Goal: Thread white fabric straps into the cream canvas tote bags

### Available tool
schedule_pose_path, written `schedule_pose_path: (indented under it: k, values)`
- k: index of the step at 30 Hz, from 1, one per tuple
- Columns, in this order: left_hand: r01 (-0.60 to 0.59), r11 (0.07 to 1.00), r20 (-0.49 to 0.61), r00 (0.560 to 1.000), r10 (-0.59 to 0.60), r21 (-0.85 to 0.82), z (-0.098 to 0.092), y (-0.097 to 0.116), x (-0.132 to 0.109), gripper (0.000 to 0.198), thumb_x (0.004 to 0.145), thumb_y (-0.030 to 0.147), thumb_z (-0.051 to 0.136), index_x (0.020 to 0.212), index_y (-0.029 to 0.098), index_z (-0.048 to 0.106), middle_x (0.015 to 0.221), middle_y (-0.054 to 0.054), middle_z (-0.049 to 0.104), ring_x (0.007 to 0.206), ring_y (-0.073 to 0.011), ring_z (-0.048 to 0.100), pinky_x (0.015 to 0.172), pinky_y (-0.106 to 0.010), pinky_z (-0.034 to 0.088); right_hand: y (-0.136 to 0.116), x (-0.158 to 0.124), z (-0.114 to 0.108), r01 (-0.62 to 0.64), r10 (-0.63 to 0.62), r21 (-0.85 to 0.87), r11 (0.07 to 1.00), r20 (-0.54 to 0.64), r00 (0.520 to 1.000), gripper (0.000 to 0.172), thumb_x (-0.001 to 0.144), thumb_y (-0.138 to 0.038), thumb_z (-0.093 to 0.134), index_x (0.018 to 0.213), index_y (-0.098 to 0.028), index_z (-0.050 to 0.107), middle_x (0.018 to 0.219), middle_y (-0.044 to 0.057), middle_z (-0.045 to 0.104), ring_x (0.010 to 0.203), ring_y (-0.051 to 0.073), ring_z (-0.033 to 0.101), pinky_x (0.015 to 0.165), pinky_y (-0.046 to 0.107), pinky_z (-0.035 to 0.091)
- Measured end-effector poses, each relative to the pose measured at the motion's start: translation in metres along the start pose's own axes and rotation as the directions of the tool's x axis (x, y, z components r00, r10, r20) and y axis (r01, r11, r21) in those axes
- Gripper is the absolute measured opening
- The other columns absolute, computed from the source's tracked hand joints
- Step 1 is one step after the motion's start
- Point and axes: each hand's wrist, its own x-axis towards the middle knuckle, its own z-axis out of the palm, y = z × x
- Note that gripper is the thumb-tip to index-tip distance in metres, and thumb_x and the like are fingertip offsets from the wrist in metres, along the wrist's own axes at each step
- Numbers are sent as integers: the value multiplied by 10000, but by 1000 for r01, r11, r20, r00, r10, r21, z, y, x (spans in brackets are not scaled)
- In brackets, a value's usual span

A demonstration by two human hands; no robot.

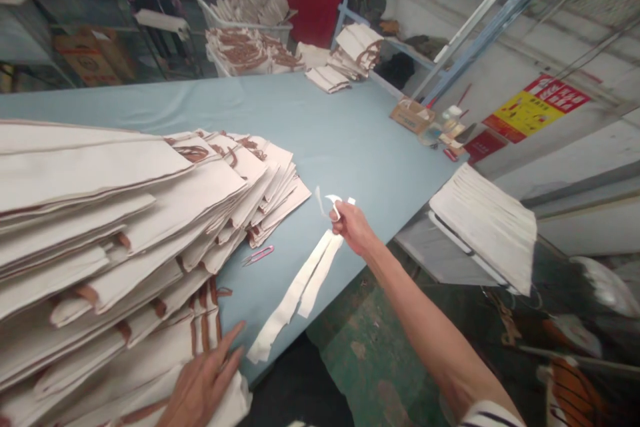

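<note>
My right hand (354, 225) is closed in a pinch around a small curled white strip (332, 199), above the table's near edge. Just below it, long cream cloth strips (295, 297) lie on the blue-grey tabletop (360, 147). Fingers stretched out, my left hand (200, 380) rests on folded cream fabric pieces (165, 340) with brown edging at the bottom left. A pair of pink thread snips (259, 255) lies between the fabric and the cream strips. Large overlapping stacks of the same fabric (125, 213) cover the table's left side.
More folded pieces (357, 47) sit at the table's far end, beside filled plastic crates (225, 63). A small cardboard box (411, 115) and bottles stand at the far right corner. To the right, another cream stack (485, 220) rests on a stand.
</note>
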Motion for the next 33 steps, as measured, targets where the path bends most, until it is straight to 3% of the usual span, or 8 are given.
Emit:
schedule_pose_path:
  k: [4, 7, 11, 16, 20, 23, 26, 33]
  values:
    - [131, 988, -172, 975, -144, -81, -42, 17, -17, 438, 1022, 496, 339, 1100, 265, 703, 812, -47, 795, 772, -297, 775, 688, -362, 543, 16, -69, 66, -97, 93, -2, 995, 303, 948, 515, 824, -613, 800, 740, -189, 521, 592, -102, 415, 443, 41, 295, 421, 180, 375]
    - [86, 983, -243, 962, -125, -162, -70, 40, -36, 462, 1025, 572, 351, 885, 261, 662, 719, -1, 707, 684, -219, 700, 657, -288, 512, 21, -111, 112, -151, 136, -7, 989, 476, 869, 547, 834, -689, 743, 749, -203, 507, 593, -102, 373, 457, 50, 261, 416, 184, 365]
    - [-12, 851, -333, 923, -191, -524, -101, 68, -72, 468, 982, 641, 494, 1093, 237, 702, 662, 21, 694, 640, -206, 677, 588, -252, 502, 15, -147, 156, -153, 140, -33, 988, 622, 770, 555, 853, -731, 707, 780, -217, 509, 557, -106, 334, 447, 65, 279, 405, 188, 324]
    - [-6, 735, -484, 757, -440, -678, -122, 76, -115, 551, 925, 647, 602, 1280, 234, 688, 576, 47, 655, 548, -187, 604, 550, -241, 461, -3, -174, 183, -27, 63, -59, 998, 755, 653, 509, 901, -670, 707, 802, -208, 516, 565, -110, 347, 450, 52, 284, 444, 189, 283]
    - [-79, 688, -386, 871, -304, -721, -133, 79, -124, 540, 898, 626, 647, 1215, 201, 746, 588, 29, 636, 545, -170, 565, 527, -227, 426, -6, -189, 192, -9, 99, -116, 993, 799, 593, 508, 901, -683, 691, 832, -211, 517, 572, -110, 367, 444, 55, 282, 427, 195, 242]
    - [-169, 554, -299, 942, -152, -815, -139, 87, -125, 469, 907, 586, 640, 1116, 189, 776, 756, -26, 723, 686, -198, 634, 625, -249, 501, -4, -195, 193, 60, 91, -156, 986, 801, 591, 501, 921, -679, 666, 832, -206, 528, 565, -108, 362, 455, 61, 288, 430, 200, 233]
    - [-246, 464, -337, 933, -124, -851, -137, 95, -126, 425, 905, 574, 638, 1030, 187, 765, 792, -31, 721, 727, -202, 637, 664, -257, 524, -4, -198, 188, 169, 77, -222, 960, 794, 603, 468, 958, -646, 625, 821, -206, 543, 571, -97, 371, 473, 74, 299, 436, 210, 238]
    - [-138, 520, -309, 915, -259, -843, -126, 106, -122, 538, 828, 732, 664, 784, 197, 634, 565, 32, 545, 507, -125, 480, 486, -199, 381, -12, -205, 175, 483, 16, -385, 787, 795, 607, 241, 1020, -344, 560, 829, -207, 612, 635, -50, 516, 544, 105, 415, 502, 227, 311]
